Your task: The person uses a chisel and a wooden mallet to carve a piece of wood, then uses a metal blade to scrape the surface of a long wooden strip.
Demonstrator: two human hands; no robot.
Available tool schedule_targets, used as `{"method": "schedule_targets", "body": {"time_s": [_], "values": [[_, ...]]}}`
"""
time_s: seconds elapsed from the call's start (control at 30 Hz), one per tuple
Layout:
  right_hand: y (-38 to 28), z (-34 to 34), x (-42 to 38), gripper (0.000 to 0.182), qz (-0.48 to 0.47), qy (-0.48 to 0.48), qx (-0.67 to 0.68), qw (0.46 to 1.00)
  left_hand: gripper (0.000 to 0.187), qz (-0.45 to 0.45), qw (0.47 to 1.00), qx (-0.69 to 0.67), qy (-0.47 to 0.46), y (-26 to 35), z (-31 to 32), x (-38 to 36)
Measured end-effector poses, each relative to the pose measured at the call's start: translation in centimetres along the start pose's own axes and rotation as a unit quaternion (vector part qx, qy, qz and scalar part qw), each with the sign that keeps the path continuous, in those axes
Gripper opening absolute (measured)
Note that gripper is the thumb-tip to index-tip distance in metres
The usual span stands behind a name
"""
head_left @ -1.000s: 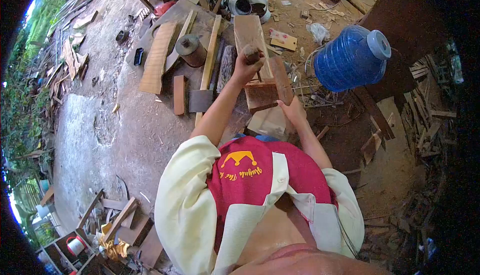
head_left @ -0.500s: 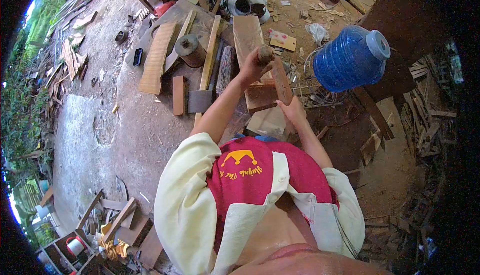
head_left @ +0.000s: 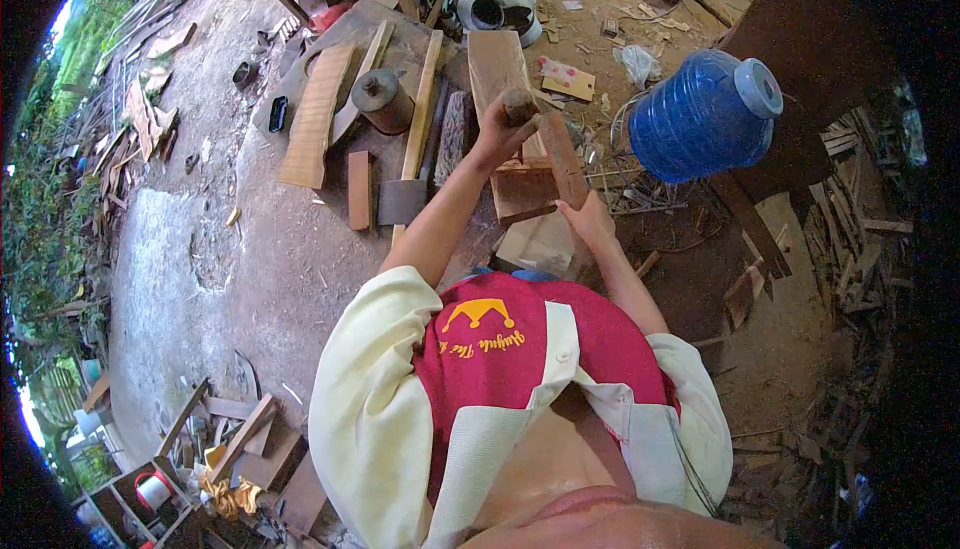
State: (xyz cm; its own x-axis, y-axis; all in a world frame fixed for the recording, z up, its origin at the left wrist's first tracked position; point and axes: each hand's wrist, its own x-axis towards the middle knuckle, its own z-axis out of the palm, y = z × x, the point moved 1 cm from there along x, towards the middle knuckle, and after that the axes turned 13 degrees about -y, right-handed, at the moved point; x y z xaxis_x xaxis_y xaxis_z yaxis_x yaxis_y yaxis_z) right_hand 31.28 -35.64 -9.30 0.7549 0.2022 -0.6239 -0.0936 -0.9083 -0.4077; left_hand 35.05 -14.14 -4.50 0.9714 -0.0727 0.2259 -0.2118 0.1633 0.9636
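My left hand point(head_left: 497, 137) is closed around a thick round wooden handle point(head_left: 519, 104), above a long wooden block point(head_left: 494, 61). What the handle's lower end touches is hidden by the fingers. Along the block's right side leans a narrow wooden piece point(head_left: 563, 161). Its near end is gripped by my right hand point(head_left: 588, 219). The reddish near end of the block faces me, just left of the right hand. A pale flat piece point(head_left: 536, 242) lies below it.
To the left are a rusty can point(head_left: 381, 101), a curved board point(head_left: 317, 119), long strips and a small reddish block point(head_left: 359, 190). A large blue water bottle point(head_left: 700, 117) stands right of my hands. Wood scraps lie along both sides.
My left hand and the handle have shifted slightly left, away from the narrow piece, whose upper end now shows more. My right hand has barely moved.
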Motion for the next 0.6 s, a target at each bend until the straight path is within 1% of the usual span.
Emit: {"method": "schedule_targets", "body": {"time_s": [0.03, 0.1, 0.17, 0.23, 0.3, 0.33, 0.4, 0.5, 0.6], "values": [[0.06, 0.11, 0.07, 0.068, 0.002, 0.003, -0.005, 1.000, 0.017, -0.001, 1.000, 0.000, 0.000, 0.19, 0.04, 0.06], [0.04, 0.15, 0.12, 0.068, 0.005, 0.001, -0.003, 1.000, 0.014, 0.035, 0.998, 0.044, 0.007, 0.39, 0.04, 0.21], [-0.11, -0.08, -0.04, 0.068, 0.009, 0.002, -0.001, 1.000, 0.014, 0.031, 0.998, 0.060, 0.004, -0.14, -0.28, 0.33], [-0.40, -0.41, -0.49, 0.067, -0.011, -0.011, 0.033, 0.999, 0.014, 0.029, 0.997, 0.075, 0.000, -0.25, -0.45, 0.44], [-0.42, -0.30, -0.50, 0.067, -0.007, -0.005, 0.024, 1.000, 0.023, -0.051, 0.999, 0.009, -0.012, -0.48, -0.56, 0.28], [-0.39, -0.28, -0.43, 0.066, -0.004, 0.001, 0.014, 1.000, 0.023, -0.051, 0.999, 0.008, -0.012, -0.50, -0.48, 0.27], [-0.19, -0.16, -0.25, 0.066, -0.008, 0.002, 0.020, 1.000, 0.025, -0.011, 0.999, 0.035, -0.034, -0.45, -0.21, 0.21], [-0.04, 0.05, -0.09, 0.065, -0.010, 0.005, 0.023, 1.000, 0.028, 0.007, 0.997, 0.051, -0.057, -0.37, -0.11, 0.22], [0.18, 0.46, 0.10, 0.065, -0.007, 0.017, 0.013, 1.000, 0.030, 0.000, 0.998, 0.043, -0.046, -0.35, 0.19, 0.16]]}}
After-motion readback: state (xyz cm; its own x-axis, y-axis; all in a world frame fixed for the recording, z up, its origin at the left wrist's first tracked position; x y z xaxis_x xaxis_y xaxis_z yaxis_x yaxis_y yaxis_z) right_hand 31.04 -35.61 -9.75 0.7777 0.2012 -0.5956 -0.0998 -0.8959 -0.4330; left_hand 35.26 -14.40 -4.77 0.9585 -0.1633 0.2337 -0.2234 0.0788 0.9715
